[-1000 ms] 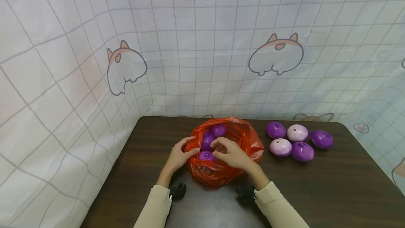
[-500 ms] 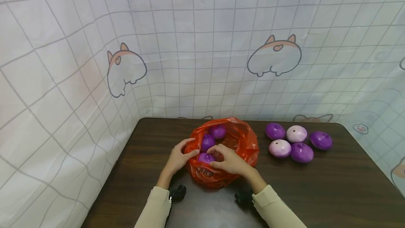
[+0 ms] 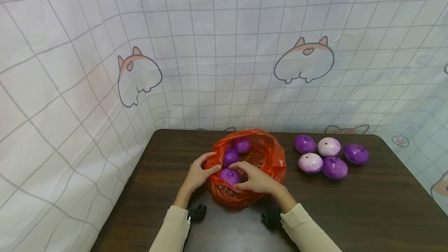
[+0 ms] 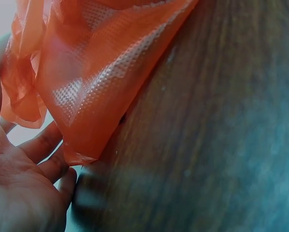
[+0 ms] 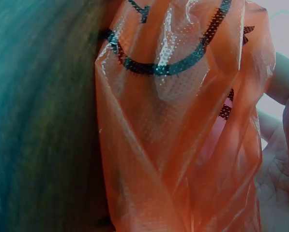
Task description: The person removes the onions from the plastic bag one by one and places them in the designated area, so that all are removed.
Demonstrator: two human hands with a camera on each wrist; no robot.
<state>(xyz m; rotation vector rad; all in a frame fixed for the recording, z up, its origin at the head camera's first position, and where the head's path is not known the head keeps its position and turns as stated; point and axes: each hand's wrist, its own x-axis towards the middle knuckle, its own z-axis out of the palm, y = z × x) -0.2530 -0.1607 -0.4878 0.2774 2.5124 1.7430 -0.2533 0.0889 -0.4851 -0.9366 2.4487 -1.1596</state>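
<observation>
While the red bag (image 3: 279, 161) holds three purple bulbs (image 3: 231, 157), with five more bulbs (image 3: 335, 168) right of it, I see the left hand (image 3: 197, 173) spread against its side, the right hand (image 3: 257, 179) pinching its nearest bulb (image 3: 229, 176).

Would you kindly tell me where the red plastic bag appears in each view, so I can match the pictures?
Head: the red plastic bag is low, slightly right of centre.
Left wrist: upper left, running off the top edge.
Right wrist: right of centre, reaching top and bottom edges.
Shared landmark: the dark table, respectively beneath, right and left of it.
</observation>
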